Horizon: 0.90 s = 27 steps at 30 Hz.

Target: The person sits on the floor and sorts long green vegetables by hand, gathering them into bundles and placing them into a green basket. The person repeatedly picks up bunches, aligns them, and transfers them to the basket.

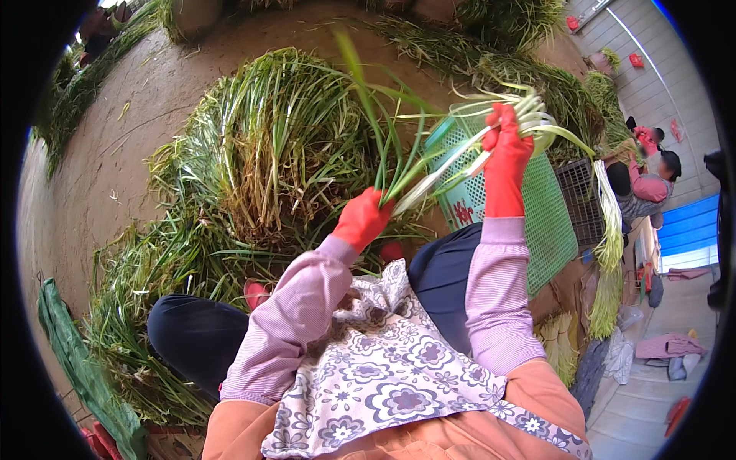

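My left hand (361, 219), in a red rubber glove, grips a few long green leaves (386, 155) that fan upward. A whitish stalk end (415, 192) lies just beside its fingers. Higher and to the right, my right hand (508, 164), also red-gloved, is closed around a bunch of pale, peeled-looking stalks (532, 118). Some of these stalks trail down-left toward my left hand. Beyond my left hand stands a large heap of leafy green stalks (287, 132) with brown, dry root ends. Behind my right hand is a green perforated plastic basket (540, 221).
More loose greens (155, 287) lie left of my knees, near a green cloth (86, 368). Right of the basket are a dark plastic crate (579, 201) and a hanging bundle of pale yellow-green stalks (608, 247). People (650, 184) sit farther right.
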### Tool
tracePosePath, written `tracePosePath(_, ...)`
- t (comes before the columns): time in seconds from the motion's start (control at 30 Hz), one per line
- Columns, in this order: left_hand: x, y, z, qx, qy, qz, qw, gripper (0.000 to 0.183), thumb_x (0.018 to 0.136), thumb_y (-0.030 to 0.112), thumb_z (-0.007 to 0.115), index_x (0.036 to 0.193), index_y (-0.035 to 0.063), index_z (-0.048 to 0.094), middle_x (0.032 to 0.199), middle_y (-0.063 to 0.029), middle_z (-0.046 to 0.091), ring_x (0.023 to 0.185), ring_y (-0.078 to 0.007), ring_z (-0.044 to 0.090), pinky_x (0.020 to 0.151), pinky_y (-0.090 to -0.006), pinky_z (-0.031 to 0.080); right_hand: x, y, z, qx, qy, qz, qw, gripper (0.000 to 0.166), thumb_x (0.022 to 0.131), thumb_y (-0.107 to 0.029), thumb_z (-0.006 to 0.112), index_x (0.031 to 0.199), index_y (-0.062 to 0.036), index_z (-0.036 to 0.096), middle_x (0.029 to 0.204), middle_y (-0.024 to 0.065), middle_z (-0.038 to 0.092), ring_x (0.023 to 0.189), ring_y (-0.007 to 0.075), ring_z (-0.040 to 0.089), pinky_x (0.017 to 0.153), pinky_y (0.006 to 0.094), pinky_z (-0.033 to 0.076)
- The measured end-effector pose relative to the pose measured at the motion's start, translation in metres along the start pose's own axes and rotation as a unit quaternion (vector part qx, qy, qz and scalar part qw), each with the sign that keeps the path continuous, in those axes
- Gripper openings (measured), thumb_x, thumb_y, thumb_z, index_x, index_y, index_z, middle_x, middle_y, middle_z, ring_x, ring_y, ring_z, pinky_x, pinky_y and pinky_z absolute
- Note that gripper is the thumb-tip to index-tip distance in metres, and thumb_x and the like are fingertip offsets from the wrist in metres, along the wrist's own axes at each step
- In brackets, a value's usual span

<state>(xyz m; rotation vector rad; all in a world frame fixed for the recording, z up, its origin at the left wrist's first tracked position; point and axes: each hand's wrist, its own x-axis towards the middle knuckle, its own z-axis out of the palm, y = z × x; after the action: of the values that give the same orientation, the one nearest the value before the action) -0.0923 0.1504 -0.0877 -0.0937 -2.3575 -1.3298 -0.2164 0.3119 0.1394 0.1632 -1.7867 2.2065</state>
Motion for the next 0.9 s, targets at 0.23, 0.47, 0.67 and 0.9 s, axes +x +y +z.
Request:
tracePosePath(0.23, -0.127, -0.047, -0.067, 0.271, -0.407, -0.402, 0.774, 0.054, 0.08, 0.056, 0.061, 0.114, 0.0146, 0.065, 0.113, -0.0139, 0.065, 0.103, -0.0326, 0.063, 0.088, -0.0443, 0.05, 0.02, -0.003, -0.005, 0.06, -0.069, -0.024, 0.995, 0.024, 0.094, -0.023, 0.06, 0.096, 0.0011, 0.064, 0.074, 0.0048, 0.062, 0.045, 0.0062, 0.042, 0.041, 0.0217, 0.033)
tracePosePath(0.47, -0.003, 0.036, -0.079, -0.114, 0.017, 0.071, 0.991, 0.089, 0.077, 0.027, 0.078, 0.147, 0.0101, 0.025, 0.142, -0.0164, 0.043, 0.125, -0.0282, 0.049, 0.097, -0.0367, 0.044, 0.012, 0.028, 0.026, 0.079, -0.086, 0.166, 0.979, 0.027, 0.092, -0.024, 0.063, 0.102, 0.0006, 0.063, 0.083, 0.0063, 0.062, 0.049, 0.0044, 0.043, 0.042, 0.0195, 0.033)
tracePosePath(0.67, 0.033, 0.095, -0.094, -0.016, -0.03, -0.068, 0.997, 0.01, 0.092, 0.016, 0.053, 0.096, 0.0081, 0.059, 0.068, -0.0165, 0.06, 0.062, -0.0371, 0.059, 0.057, -0.0435, 0.048, -0.023, 0.026, 0.062, 0.016, -0.314, 0.222, 0.923, 0.041, 0.089, -0.044, 0.062, 0.104, -0.0055, 0.059, 0.071, -0.0006, 0.055, 0.048, 0.0032, 0.041, 0.039, 0.0178, 0.029)
tracePosePath(0.9, 0.061, -0.001, -0.125, -0.058, -0.071, -0.151, 0.984, 0.027, 0.088, 0.02, 0.065, 0.108, 0.0039, 0.061, 0.081, -0.0116, 0.066, 0.073, -0.016, 0.063, 0.067, -0.0283, 0.05, -0.058, 0.047, 0.091, -0.007, -0.297, 0.083, 0.951, 0.031, 0.096, -0.027, 0.055, 0.077, -0.0035, 0.055, 0.085, 0.0112, 0.066, 0.076, 0.0168, 0.063, 0.069, 0.0288, 0.05)
